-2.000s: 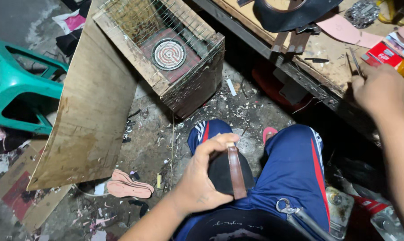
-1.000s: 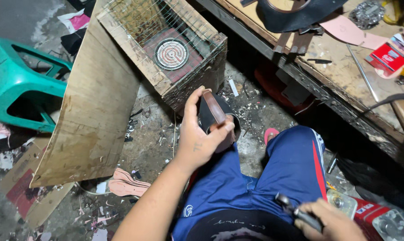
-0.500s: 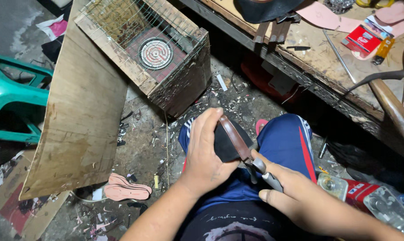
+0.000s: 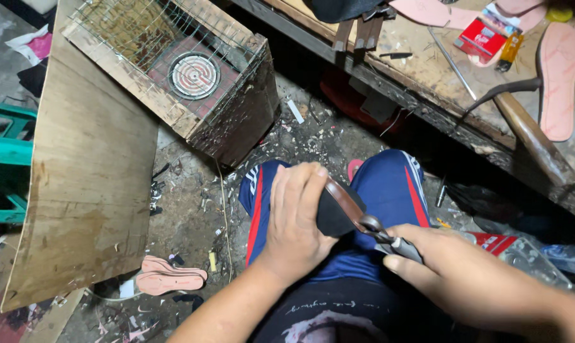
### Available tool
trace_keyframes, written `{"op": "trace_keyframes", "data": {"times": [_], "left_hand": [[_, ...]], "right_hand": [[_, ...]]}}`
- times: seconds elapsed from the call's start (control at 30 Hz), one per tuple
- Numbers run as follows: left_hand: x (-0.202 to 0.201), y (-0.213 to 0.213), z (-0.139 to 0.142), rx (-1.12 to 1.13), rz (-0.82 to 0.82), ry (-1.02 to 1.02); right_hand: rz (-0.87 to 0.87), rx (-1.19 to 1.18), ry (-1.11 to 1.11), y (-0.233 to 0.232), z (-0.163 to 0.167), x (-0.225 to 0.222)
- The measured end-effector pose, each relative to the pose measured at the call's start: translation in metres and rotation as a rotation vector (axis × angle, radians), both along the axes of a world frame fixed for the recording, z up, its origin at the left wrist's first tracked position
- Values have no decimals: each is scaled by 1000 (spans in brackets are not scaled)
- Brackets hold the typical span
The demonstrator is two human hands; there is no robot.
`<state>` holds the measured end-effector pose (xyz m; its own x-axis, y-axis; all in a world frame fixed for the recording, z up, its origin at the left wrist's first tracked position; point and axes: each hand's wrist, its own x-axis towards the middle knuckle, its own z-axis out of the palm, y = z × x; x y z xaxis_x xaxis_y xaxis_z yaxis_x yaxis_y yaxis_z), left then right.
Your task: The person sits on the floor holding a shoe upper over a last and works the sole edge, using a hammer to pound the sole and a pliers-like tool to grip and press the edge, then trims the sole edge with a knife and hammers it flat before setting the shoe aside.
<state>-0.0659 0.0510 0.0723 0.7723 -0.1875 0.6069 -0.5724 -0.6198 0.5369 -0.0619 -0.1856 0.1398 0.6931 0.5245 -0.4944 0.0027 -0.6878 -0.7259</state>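
The right hand (image 4: 465,273), away at the desk (image 4: 427,76) two seconds ago, now holds pliers (image 4: 389,238) closed on the brown strap (image 4: 344,200) of the black shoe part (image 4: 335,216). The left hand (image 4: 294,216) clamps that part over the lap. The work has moved to pulling. The plier jaws and the right-hand grip are partly hidden.

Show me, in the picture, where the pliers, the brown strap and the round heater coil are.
pliers (image 4: 389,238): head view, on the metal just past the right hand.
brown strap (image 4: 346,198): head view, on its middle.
round heater coil (image 4: 194,75): head view, on the spiral's centre.
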Motion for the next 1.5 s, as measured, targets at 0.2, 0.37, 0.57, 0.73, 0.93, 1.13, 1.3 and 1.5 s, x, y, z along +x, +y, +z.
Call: {"op": "trace_keyframes", "data": {"times": [0.2, 0.37, 0.57, 0.73, 0.93, 1.13, 1.3, 1.5], "left_hand": [[30, 22, 17, -99, -35, 103], [40, 35, 26, -126, -35, 48], [55, 43, 18, -176, -24, 66], [105, 30, -4, -155, -376, 285], [126, -43, -64, 17, -550, 895], [113, -63, -85, 152, -469, 735], [99, -76, -80, 254, -369, 596], [101, -82, -77, 277, -353, 581]], "right_hand": [[-357, 99, -302, 43, -39, 7], [-368, 360, -613, 70, -86, 24], [-347, 457, -683, 86, -94, 53], [-527, 594, 161, 45, -89, 47], [-836, 490, 439, -9, -108, -2], [-975, 625, 646, -27, -129, -2], [-961, 600, 651, -43, -154, 12], [-797, 1102, 686, -50, -169, 9]]}}
